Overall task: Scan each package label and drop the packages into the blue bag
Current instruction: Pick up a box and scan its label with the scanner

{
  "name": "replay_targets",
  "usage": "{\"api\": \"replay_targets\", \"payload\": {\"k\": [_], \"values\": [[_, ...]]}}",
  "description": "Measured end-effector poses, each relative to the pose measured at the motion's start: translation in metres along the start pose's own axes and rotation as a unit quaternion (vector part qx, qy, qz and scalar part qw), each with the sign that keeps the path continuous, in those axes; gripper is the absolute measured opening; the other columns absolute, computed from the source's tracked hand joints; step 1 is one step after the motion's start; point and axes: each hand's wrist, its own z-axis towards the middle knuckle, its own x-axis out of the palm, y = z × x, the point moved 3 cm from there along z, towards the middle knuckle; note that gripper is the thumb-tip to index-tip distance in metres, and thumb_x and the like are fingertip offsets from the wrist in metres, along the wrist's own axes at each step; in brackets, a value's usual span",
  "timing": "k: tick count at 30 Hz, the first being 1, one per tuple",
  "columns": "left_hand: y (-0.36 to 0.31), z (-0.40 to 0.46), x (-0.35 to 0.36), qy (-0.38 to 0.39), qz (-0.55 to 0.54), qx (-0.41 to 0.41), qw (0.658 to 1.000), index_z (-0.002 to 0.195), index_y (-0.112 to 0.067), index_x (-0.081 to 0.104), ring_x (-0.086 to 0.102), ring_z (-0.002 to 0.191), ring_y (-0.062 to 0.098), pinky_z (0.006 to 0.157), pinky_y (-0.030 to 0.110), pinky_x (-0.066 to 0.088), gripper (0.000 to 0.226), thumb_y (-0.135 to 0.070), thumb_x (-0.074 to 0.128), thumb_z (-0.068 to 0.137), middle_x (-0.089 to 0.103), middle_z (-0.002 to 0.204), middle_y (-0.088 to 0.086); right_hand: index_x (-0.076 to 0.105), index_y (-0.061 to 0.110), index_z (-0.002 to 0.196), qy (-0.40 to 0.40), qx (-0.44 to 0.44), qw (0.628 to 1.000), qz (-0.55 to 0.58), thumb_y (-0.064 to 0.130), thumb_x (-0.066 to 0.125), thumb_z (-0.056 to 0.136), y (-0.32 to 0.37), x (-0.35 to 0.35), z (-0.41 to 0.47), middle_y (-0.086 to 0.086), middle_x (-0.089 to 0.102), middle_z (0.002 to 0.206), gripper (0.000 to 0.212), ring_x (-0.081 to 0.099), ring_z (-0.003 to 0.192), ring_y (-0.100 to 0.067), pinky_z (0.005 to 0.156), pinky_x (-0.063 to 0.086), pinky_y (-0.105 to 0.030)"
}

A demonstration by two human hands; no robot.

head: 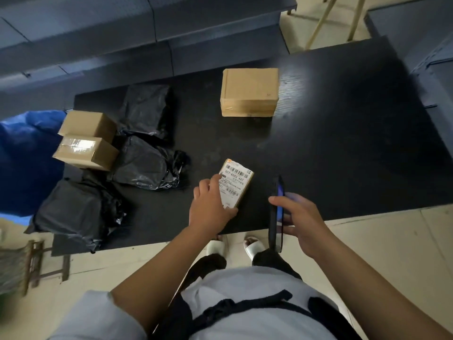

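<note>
**Label up, phone just to its right**

The left hand (212, 207) grasps a small box (236, 184), thumb along the near edge and fingers over its left side. The box's long axis runs away from the person and slightly to the right, and its white label faces up with barcodes at the far and near ends. The right hand (300, 220) grips a phone (277, 209) edge-on, fingers wrapped round it, just right of the box and not touching it. To scan, I judge the phone must tilt left over the label; it seems to be held upright, though the angle makes that hard to be sure of.

The blue bag (27, 158) lies well to the left of the left fingers, so that hand is the nearer one for the drop.

The box is stiff brown card with a glossy paper label. Left of the fingers sit crinkled black poly mailers (147, 163) and two taped cartons (85, 141); a larger carton (250, 92) stands beyond on the matt black table (343, 143).
</note>
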Motion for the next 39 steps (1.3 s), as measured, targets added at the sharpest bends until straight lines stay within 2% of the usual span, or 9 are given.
{"api": "replay_targets", "payload": {"k": [4, 8, 12, 15, 17, 24, 30, 33, 39], "values": [[-0.002, -0.006, -0.001, -0.005, -0.024, -0.033, 0.999, 0.147, -0.038, 0.020, 0.034, 0.135, 0.025, 0.099, 0.046, 0.045, 0.104, -0.042, 0.087, 0.068, 0.036, 0.147, -0.001, 0.068, 0.016, 0.110, 0.027, 0.013, 0.999, -0.028, 0.024, 0.075, 0.089, 0.003, 0.002, 0.007, -0.013, 0.072, 0.096, 0.023, 0.072, 0.091, -0.031, 0.089, 0.061, -0.052], [0.025, -0.030, -0.017, -0.044, -0.142, -0.095, 0.984, 0.139, -0.045, 0.027, 0.043, 0.127, 0.024, 0.099, 0.051, 0.049, 0.096, -0.043, 0.085, 0.063, 0.045, 0.135, -0.004, 0.070, 0.016, 0.105, 0.082, 0.014, 0.994, -0.073, 0.022, 0.073, 0.091, 0.010, 0.025, 0.013, -0.002, 0.075, 0.070, 0.016, 0.072, 0.075, -0.023, 0.080, 0.061, -0.047], [0.070, -0.067, -0.030, -0.100, -0.288, -0.173, 0.937, 0.126, -0.060, 0.032, 0.051, 0.121, 0.018, 0.095, 0.046, 0.054, 0.087, -0.051, 0.082, 0.055, 0.050, 0.125, -0.013, 0.071, 0.016, 0.101, 0.137, 0.005, 0.984, -0.111, 0.020, 0.073, 0.089, 0.012, 0.072, 0.008, -0.003, 0.073, 0.067, 0.014, 0.068, 0.068, -0.025, 0.059, 0.058, -0.037], [0.103, -0.098, -0.040, -0.133, -0.365, -0.209, 0.897, 0.132, -0.050, 0.037, 0.057, 0.113, 0.015, 0.082, 0.031, 0.054, 0.086, -0.049, 0.081, 0.057, 0.057, 0.122, -0.006, 0.072, 0.017, 0.097, 0.170, 0.002, 0.976, -0.139, 0.017, 0.074, 0.088, 0.006, 0.110, -0.004, -0.005, 0.069, 0.068, 0.009, 0.065, 0.064, -0.024, 0.054, 0.055, -0.035], [0.128, -0.118, -0.045, -0.153, -0.406, -0.227, 0.872, 0.135, -0.041, 0.041, 0.062, 0.105, 0.012, 0.072, 0.025, 0.051, 0.080, -0.036, 0.085, 0.069, 0.060, 0.118, -0.005, 0.072, 0.014, 0.096, 0.194, 0.004, 0.967, -0.164, 0.018, 0.074, 0.087, -0.003, 0.135, -0.013, -0.006, 0.066, 0.067, 0.011, 0.062, 0.063, -0.025, 0.053, 0.051, -0.034], [0.223, -0.192, -0.050, -0.199, -0.526, -0.256, 0.786, 0.123, -0.041, 0.048, 0.066, 0.102, 0.015, 0.075, 0.028, 0.052, 0.067, -0.029, 0.087, 0.071, 0.063, 0.117, -0.004, 0.070, 0.015, 0.089, 0.227, -0.013, 0.945, -0.234, 0.020, 0.075, 0.086, -0.053, 0.221, -0.056, -0.001, 0.062, 0.062, 0.008, 0.060, 0.060, -0.021, 0.059, 0.049, -0.035], [0.327, -0.269, -0.063, -0.249, -0.571, -0.261, 0.738, 0.130, -0.037, 0.048, 0.067, 0.097, 0.014, 0.067, 0.024, 0.044, 0.063, -0.021, 0.082, 0.080, 0.062, 0.114, -0.003, 0.074, 0.018, 0.100, 0.244, 0.007, 0.939, -0.243, 0.029, 0.074, 0.086, -0.117, 0.302, -0.110, -0.008, 0.067, 0.098, 0.018, 0.065, 0.083, -0.026, 0.067, 0.052, -0.039], [0.375, -0.299, -0.064, -0.276, -0.585, -0.272, 0.713, 0.133, -0.035, 0.049, 0.065, 0.095, 0.013, 0.066, 0.025, 0.044, 0.063, -0.019, 0.081, 0.081, 0.062, 0.115, -0.001, 0.072, 0.016, 0.104, 0.242, 0.001, 0.939, -0.244, 0.029, 0.073, 0.087, -0.148, 0.338, -0.133, -0.009, 0.065, 0.101, 0.021, 0.064, 0.087, -0.028, 0.068, 0.053, -0.039], [0.436, -0.324, -0.073, -0.290, -0.601, -0.277, 0.691, 0.131, -0.034, 0.052, 0.067, 0.097, 0.021, 0.066, 0.027, 0.046, 0.063, -0.014, 0.083, 0.079, 0.060, 0.111, -0.003, 0.072, 0.014, 0.097, 0.230, 0.054, 0.944, -0.230, 0.027, 0.074, 0.089, -0.177, 0.375, -0.163, -0.010, 0.067, 0.095, 0.015, 0.064, 0.086, -0.030, 0.095, 0.054, -0.059]]}}
